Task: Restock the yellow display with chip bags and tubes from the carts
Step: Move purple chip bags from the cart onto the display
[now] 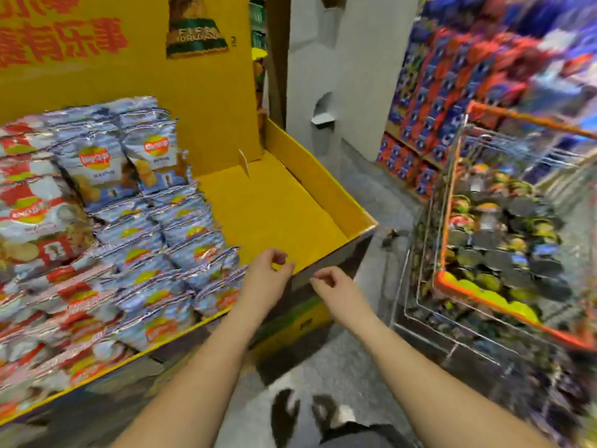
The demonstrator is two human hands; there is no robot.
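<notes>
The yellow display is a cardboard tray with a tall yellow back panel. Blue chip bags stand in rows in its middle, red and white chip bags fill its left side, and its right section shows bare yellow floor. My left hand hovers at the tray's front edge, fingers loosely curled, holding nothing. My right hand hangs just right of it in front of the tray's rim, also loosely curled and holding nothing. A wire cart with an orange rim stands to the right, full of blurred tubes and packs.
A white pillar rises behind the display's right corner. Shelves of red and blue packs line the aisle at the far right. Grey floor runs between display and cart. My shoes show below.
</notes>
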